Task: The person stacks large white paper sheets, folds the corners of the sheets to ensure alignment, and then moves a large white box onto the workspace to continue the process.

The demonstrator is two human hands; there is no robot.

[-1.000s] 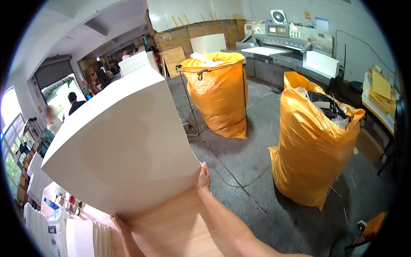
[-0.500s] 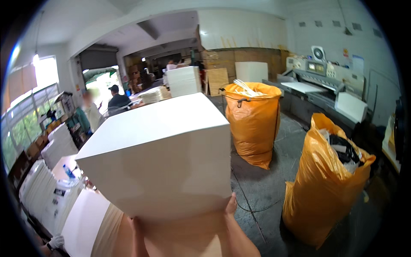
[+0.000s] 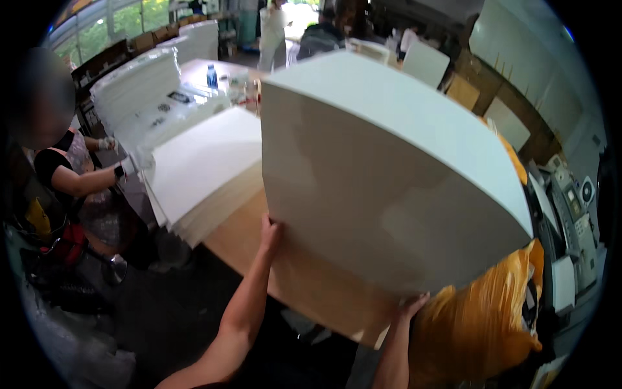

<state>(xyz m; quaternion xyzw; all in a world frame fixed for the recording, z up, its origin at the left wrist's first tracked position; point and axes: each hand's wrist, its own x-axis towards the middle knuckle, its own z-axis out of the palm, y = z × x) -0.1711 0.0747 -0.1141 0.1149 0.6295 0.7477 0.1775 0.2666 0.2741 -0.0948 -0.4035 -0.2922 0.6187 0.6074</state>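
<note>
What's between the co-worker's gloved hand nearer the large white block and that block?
Head view: a lower stack of white sheets lies between that gloved hand and the large white block.

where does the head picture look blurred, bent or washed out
Head view: fisheye bows the large white block's top edge; shadow patches its near face; the orange bag looks smeared; glare washes out the far opening.

Orange bag (image 3: 476,330) (contents (image 3: 530,305) blurred) partly hidden behind the white block (image 3: 376,188), both forearms (image 3: 236,324) cut off below
</note>
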